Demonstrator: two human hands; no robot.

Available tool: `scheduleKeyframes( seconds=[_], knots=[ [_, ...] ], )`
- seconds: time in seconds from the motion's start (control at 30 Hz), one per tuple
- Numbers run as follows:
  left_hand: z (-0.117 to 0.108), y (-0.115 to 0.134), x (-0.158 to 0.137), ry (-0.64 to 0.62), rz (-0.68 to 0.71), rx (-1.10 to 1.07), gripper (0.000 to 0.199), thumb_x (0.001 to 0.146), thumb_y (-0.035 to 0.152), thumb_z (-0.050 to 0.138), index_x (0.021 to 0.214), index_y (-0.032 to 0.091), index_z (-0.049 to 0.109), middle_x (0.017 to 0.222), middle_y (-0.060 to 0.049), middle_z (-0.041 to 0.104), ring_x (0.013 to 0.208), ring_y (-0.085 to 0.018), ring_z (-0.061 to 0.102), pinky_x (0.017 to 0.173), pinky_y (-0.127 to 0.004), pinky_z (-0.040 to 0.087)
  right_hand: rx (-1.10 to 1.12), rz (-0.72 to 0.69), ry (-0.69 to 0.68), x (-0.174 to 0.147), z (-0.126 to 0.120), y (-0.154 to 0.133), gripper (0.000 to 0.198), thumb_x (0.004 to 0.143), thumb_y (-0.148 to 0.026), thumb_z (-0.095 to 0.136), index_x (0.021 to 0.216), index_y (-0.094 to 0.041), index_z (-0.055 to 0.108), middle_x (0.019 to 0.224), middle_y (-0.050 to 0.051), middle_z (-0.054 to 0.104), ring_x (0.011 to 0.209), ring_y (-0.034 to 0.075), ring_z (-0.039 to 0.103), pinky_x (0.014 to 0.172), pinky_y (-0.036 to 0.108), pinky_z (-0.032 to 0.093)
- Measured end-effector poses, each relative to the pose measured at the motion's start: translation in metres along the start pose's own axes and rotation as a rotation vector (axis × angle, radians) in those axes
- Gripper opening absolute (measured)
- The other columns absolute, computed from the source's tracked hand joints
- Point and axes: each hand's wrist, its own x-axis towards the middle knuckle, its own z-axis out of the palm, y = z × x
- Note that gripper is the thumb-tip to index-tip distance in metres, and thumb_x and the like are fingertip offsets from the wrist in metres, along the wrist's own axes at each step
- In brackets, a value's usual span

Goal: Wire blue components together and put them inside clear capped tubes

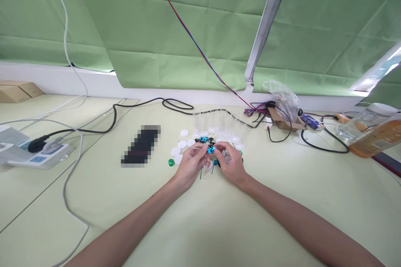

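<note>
Biggest thing in view is the wall of green blinds [188, 21], with a thin red-and-blue wire pair [196, 44] hanging down across it. Below that there's a pale bench [140, 225] taking up most of the rest. Over on the far right sits a bottle of orange liquid [380, 138] beside a clear jar [360, 123], and way over left a white power strip [52, 158] with a black plug in it. A small open cardboard box [283, 119] with a clear plastic bag is near the back edge, and there's a dark pixelated patch [140, 147] left of the work (can't tell what that one is).

Now the middle: the person's left hand [191, 162] and right hand [232, 163] meet over a cluster of round white lids [175, 151]. Fingers on both hands are closed, pinching a small shiny blue part [211, 149] between them, just above the pile. A little green knob-like piece [171, 162] lies left of the lids, and a skinny L-shaped hex key [201, 174] pokes out just below the hands.
</note>
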Motion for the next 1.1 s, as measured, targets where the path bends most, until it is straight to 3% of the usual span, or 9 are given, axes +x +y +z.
scheduleKeyframes(
  seconds=[1.1],
  knots=[
    [0.0005, -0.0005, -0.0005, -0.018, 0.007, 0.029, 0.022, 0.082, 0.036, 0.068, 0.080, 0.017, 0.058, 0.056, 0.002, 0.056, 0.050, -0.010, 0.051, 0.054, -0.023, 0.040, 0.012, -0.001, -0.003, -0.0001, -0.0008, -0.0014, 0.013, 0.092, -0.027, 0.052, 0.101, -0.021, 0.059, 0.089, 0.004, 0.067, 0.081, 0.018, 0.063, 0.076, 0.032, 0.051]
  ],
)
